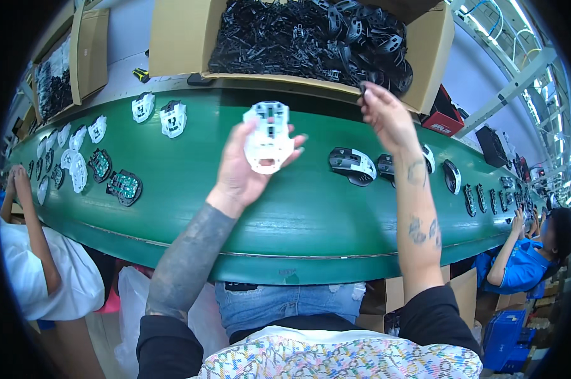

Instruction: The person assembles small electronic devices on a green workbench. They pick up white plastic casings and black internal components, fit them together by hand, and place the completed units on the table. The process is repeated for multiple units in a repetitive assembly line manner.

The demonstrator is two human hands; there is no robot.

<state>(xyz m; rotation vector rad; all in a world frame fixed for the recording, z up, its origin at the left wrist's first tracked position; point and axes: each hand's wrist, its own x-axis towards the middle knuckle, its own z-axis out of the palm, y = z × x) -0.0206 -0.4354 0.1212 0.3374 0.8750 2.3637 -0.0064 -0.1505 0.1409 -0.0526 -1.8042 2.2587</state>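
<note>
Holding a white plastic mouse base (268,138) up at frame centre, the left hand (244,165) is seen w/ fingers curled behind the part and thumb at its right edge; part is raised above the green conveyor belt (298,215), flat face toward the camera. Right hand (385,115) is extended to the lip of the cardboard box (178,38) at top centre, fingertips pinched on one black plastic piece (363,88) from the heap. Step judged: pick-up of a black piece to be mated w/ the white base. Next move judged to call for lifting it free of the tangled heap, then aligning to the base. Base appearance: white, roughly oval, slots and cut-outs in the upper half, ribbed detail. Assembled mice (352,165) lie on belt at right; white bases and green circuit boards (122,186) at left.
</note>
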